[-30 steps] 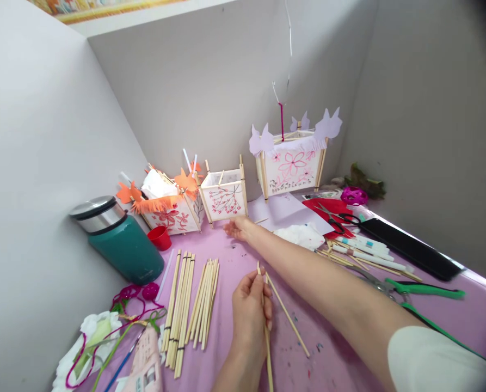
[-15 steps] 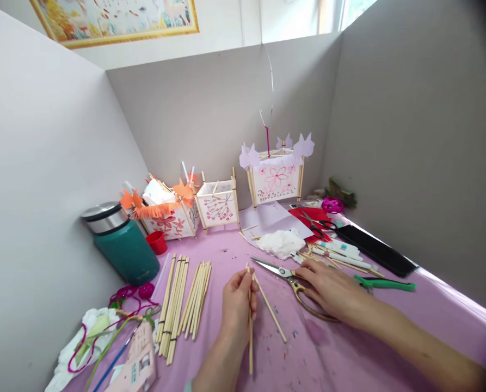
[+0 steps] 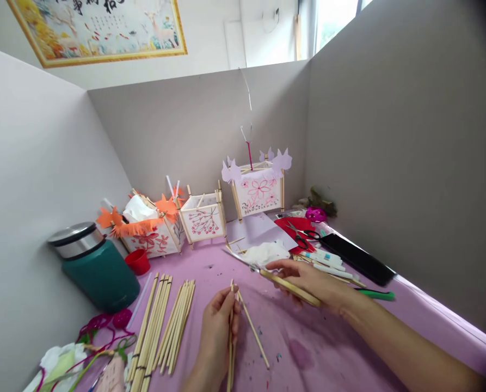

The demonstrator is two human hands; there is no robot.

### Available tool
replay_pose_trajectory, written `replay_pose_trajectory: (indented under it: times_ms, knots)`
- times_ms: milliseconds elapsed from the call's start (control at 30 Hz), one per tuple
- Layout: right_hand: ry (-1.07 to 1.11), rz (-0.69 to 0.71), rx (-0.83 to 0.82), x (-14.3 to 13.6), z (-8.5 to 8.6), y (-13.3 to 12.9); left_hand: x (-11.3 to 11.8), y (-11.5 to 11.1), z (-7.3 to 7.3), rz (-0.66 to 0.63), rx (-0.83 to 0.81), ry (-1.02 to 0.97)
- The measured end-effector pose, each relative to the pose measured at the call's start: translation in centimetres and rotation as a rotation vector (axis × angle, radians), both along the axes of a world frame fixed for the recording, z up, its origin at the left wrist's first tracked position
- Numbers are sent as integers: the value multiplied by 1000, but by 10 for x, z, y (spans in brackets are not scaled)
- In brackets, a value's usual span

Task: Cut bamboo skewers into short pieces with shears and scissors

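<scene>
My left hand (image 3: 219,321) is closed around thin wooden sticks (image 3: 230,367), held upright in the picture with their tips just above my fingers; how many cannot be made out. Another loose wooden stick (image 3: 256,333) slants over the purple cloth just right of that hand. In my right hand (image 3: 303,280) is a pair of scissors with gold handles (image 3: 294,288). The scissors are lifted and turned on edge, blades pointing left and away, close to a crumpled white tissue (image 3: 267,252). My right fingers wrap the handles and partly hide them.
Left lie wooden stick bundles (image 3: 151,332), loose sticks (image 3: 177,324), a teal bottle (image 3: 99,272) and a red cup (image 3: 137,262). Decorated paper lanterns (image 3: 204,220) stand behind. To the right are black scissors (image 3: 302,239), markers (image 3: 324,261), green-handled pliers (image 3: 377,294) and a black phone-like slab (image 3: 357,258).
My right hand has gripped the gold-handled scissors and raised them from the cloth, tilting them on edge. My left hand keeps its sticks. The whole view has shifted with my head.
</scene>
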State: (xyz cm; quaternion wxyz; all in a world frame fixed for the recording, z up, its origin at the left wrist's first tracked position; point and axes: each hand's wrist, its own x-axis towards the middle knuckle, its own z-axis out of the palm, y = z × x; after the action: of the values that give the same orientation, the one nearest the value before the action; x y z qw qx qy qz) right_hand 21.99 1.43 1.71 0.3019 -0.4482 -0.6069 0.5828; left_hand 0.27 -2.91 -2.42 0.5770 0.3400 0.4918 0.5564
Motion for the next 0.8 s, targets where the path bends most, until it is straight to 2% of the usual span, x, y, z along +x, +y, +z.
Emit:
replay_pose_trajectory:
  times_ms: [67, 100, 200, 267, 400, 467, 533, 633, 800]
  knots:
    - [161, 22, -52, -9, 2, -4, -1, 1, -1, 9, 0, -11]
    - [168, 65, -49, -15, 0, -7, -2, 2, -2, 11, 1, -17]
    - [22, 139, 46, -28, -6, -13, -2, 3, -3, 14, 5, -33]
    - [-105, 85, 197, -32, -9, -13, -2, 3, -2, 19, -9, -48]
    - [-343, -50, 641, -29, -17, -7, -2, 0, 3, 23, -12, -74]
    - [-501, -94, 753, -26, -23, -6, -2, 0, 5, 29, -12, -81]
    - [-655, -119, 760, -22, -31, -7, -3, 1, 6, 37, 3, -83]
    - [-807, -125, 687, -16, -37, -10, -6, 3, 5, 49, 6, -66]
    - [-1020, -50, 650, -10, -33, -15, -10, 6, 4, 54, -6, -28]
